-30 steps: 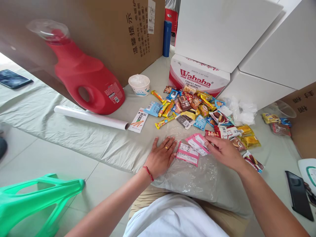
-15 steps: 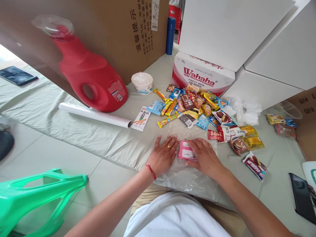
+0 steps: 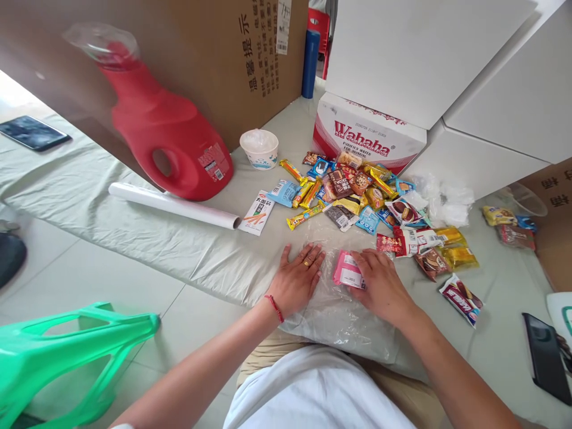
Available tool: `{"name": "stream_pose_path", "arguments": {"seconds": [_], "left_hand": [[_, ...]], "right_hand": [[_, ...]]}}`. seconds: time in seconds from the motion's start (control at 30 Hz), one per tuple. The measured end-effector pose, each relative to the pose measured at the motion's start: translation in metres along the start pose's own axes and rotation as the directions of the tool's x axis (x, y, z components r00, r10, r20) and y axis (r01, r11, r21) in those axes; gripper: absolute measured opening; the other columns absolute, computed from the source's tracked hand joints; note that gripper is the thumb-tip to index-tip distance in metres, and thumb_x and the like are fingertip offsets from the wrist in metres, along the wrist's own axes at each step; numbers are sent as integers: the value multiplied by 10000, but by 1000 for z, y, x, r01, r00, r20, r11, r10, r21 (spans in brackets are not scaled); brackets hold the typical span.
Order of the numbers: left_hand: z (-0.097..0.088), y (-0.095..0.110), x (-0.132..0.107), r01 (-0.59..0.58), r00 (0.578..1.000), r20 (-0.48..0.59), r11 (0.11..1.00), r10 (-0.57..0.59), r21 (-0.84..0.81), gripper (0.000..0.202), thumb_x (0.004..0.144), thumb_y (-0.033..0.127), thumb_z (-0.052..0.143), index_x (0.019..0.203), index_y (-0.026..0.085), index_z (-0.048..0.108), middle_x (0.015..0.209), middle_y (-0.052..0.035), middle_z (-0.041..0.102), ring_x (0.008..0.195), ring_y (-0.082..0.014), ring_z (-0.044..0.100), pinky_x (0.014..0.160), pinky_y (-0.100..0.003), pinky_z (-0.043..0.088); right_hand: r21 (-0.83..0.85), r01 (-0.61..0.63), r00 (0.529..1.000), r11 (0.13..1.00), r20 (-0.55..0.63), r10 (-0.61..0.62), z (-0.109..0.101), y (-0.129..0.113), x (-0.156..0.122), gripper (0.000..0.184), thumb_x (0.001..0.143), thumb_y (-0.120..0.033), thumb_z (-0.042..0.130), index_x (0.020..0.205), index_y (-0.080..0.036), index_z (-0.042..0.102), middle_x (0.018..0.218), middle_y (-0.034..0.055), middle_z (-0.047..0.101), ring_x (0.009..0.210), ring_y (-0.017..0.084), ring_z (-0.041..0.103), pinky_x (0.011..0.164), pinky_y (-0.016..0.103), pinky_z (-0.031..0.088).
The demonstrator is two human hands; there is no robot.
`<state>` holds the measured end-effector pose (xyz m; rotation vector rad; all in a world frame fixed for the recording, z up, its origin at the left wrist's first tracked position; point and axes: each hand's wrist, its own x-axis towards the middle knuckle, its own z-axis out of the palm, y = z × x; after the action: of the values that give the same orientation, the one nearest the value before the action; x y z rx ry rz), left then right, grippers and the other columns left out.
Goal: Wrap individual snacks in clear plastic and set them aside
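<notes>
My left hand (image 3: 298, 279) lies flat, fingers outstretched, on a clear plastic sheet (image 3: 326, 325) spread over the cloth in front of me. My right hand (image 3: 382, 283) is curled over a pink snack packet (image 3: 345, 269) with a white label, gripping its right side. The packet rests on the plastic, a little to the right of my left fingertips. Just beyond both hands is a heap of wrapped snacks (image 3: 342, 182) in yellow, blue, brown and red. A red wrapped snack (image 3: 388, 245) lies close to my right fingers.
A white paper roll (image 3: 174, 205), a white snack packet (image 3: 257, 213) and a paper cup (image 3: 259, 150) lie left of the heap. Behind stand a red jug (image 3: 174, 137) and a Wahaha box (image 3: 366, 134). A phone (image 3: 547, 357) is at right, a green stool (image 3: 75, 357) at left.
My right hand has shifted slightly to the right with the pink packet, which now sits farther from my left hand. My left hand has stayed flat in place.
</notes>
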<state>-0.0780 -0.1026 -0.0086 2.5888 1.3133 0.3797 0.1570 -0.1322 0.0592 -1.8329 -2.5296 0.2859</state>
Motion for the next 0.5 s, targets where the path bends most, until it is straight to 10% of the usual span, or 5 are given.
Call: {"name": "stream_pose_path", "arguments": {"seconds": [0.5], "left_hand": [[1, -1, -1, -7, 1000, -26, 1000, 6, -17, 494, 1067, 354, 313, 1540, 265, 428, 1594, -93, 450, 1499, -262, 386, 1250, -632, 116]], "right_hand": [[138, -14, 999, 990, 33, 10, 28, -6, 11, 774, 839, -379, 739, 1531, -201, 440, 1377, 160, 546, 1308, 347, 434, 1144, 529, 305]]}}
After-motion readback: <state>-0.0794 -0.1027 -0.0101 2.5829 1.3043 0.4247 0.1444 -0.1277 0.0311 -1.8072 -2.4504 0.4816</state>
